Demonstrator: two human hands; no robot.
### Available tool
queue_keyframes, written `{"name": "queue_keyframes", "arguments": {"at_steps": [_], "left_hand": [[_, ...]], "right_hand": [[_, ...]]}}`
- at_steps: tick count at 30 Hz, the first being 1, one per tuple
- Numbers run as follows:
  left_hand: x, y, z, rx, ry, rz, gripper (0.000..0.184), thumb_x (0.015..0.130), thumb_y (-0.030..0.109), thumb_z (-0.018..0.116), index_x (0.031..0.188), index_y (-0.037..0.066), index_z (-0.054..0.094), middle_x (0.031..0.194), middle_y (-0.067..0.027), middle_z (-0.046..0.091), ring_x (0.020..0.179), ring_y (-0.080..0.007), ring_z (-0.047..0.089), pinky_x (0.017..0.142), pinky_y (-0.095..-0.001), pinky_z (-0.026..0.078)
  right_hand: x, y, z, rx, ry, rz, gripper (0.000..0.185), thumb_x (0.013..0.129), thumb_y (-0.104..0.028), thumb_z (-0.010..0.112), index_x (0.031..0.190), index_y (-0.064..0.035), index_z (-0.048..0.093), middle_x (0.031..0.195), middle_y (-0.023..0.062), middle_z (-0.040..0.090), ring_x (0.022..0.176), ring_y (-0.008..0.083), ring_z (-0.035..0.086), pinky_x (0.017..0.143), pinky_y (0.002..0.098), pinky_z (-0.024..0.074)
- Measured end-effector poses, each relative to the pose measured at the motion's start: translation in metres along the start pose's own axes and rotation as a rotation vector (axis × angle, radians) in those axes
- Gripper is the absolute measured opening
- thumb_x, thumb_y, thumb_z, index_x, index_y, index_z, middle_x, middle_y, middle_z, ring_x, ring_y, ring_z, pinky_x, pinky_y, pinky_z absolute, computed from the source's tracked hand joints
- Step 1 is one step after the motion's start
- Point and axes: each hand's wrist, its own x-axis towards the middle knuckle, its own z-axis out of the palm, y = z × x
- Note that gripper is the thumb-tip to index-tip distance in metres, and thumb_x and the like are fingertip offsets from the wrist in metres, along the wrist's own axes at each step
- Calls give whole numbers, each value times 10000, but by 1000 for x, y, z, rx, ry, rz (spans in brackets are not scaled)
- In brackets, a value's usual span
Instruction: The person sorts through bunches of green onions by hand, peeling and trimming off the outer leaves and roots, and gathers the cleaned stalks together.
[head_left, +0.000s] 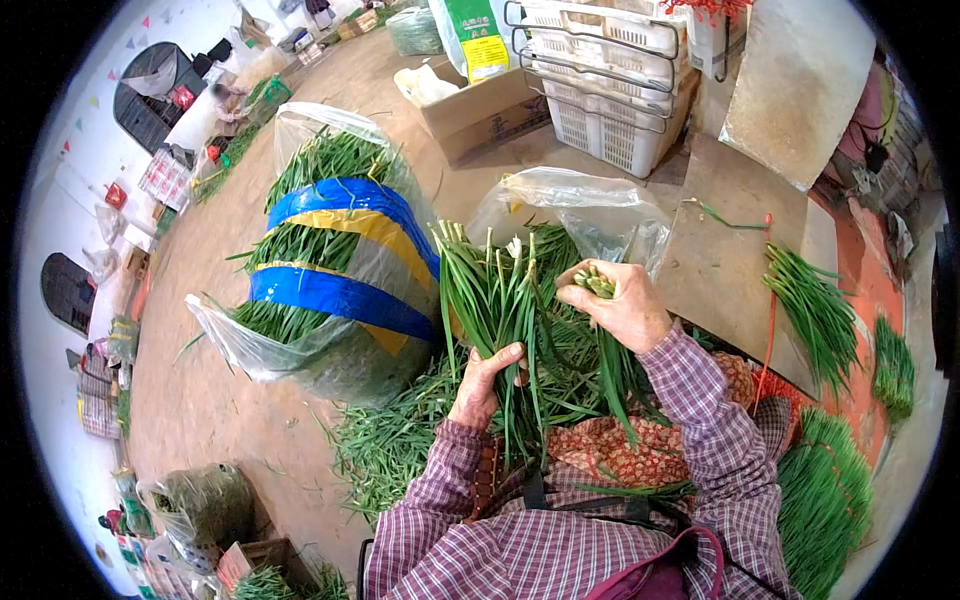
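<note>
Shirt (500,555) nearest, our left hand (480,388) clamps greens (492,300) mid-length, likely to keep them bunched, while our right hand (632,306), apart, grips other stems (594,281).

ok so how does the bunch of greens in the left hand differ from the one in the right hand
The left bunch is held around its middle, the right bunch close to its stem ends. The left bunch's upper stalks spread loosely at uneven heights; the right bunch's ends cluster tightly. Both have stem ends up and green leaves hanging down.
</note>
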Motion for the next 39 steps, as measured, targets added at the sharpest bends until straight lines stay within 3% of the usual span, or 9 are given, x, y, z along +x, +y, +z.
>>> {"name": "queue_keyframes", "arguments": {"at_steps": [11,21,23,25,27,29,31,34,39], "left_hand": [[-2,-3,-7,-5,-33,-42,322,763,156,701,1031,48,558,820,-27,617,655,-117,588,489,-231,479],[-3,2,-15,-25,-89,-92,251,796,130,675,1008,51,567,722,-37,604,613,-115,576,435,-228,433],[-4,5,-18,-2,-104,-72,193,791,138,675,936,52,580,688,-36,592,573,-114,552,425,-226,420],[-6,5,-25,-45,-125,-101,183,788,138,674,919,48,584,685,-38,590,557,-118,546,423,-228,417],[-6,-6,-46,-89,-114,-106,226,780,165,677,938,30,587,690,-46,600,544,-125,551,421,-229,414],[-8,-11,-55,-121,-109,-91,246,780,175,675,960,24,600,686,-49,609,564,-121,567,421,-229,421],[-9,-11,-52,-124,-86,-81,264,782,176,672,972,5,608,694,-53,619,563,-117,574,421,-222,426],[-8,-11,-46,-133,-166,-117,279,777,166,671,981,-16,609,736,-70,642,548,-122,582,422,-212,438],[-10,-8,-32,-143,-161,-124,300,774,163,670,1003,-21,608,810,-119,666,588,-154,618,470,-258,500]], "right_hand": [[8,3,15,-174,43,-115,274,753,-317,711,825,-57,663,691,118,649,610,255,639,554,348,483],[9,0,16,-275,35,-259,283,732,-288,722,734,-40,586,619,110,601,545,278,593,519,372,471],[7,-2,11,-465,119,-441,244,729,-250,728,752,-56,582,626,100,593,537,247,595,519,357,485],[13,8,4,-666,153,-330,171,746,-225,723,725,-125,586,655,12,628,537,104,586,459,268,492],[19,12,-16,-613,291,-296,174,758,-231,717,705,-134,583,663,4,638,530,76,573,438,248,486],[24,22,-29,-556,380,-438,207,778,-264,714,877,-87,671,676,30,651,492,67,560,434,240,473],[21,14,-27,-194,129,-46,308,796,-305,701,975,-57,674,673,35,650,458,72,549,424,235,460],[20,13,-3,231,-17,1,374,805,-350,690,976,-19,666,648,30,633,444,80,532,420,233,435],[28,18,15,374,-130,98,383,780,-388,707,931,-38,670,658,14,611,483,95,548,509,254,451]]}}
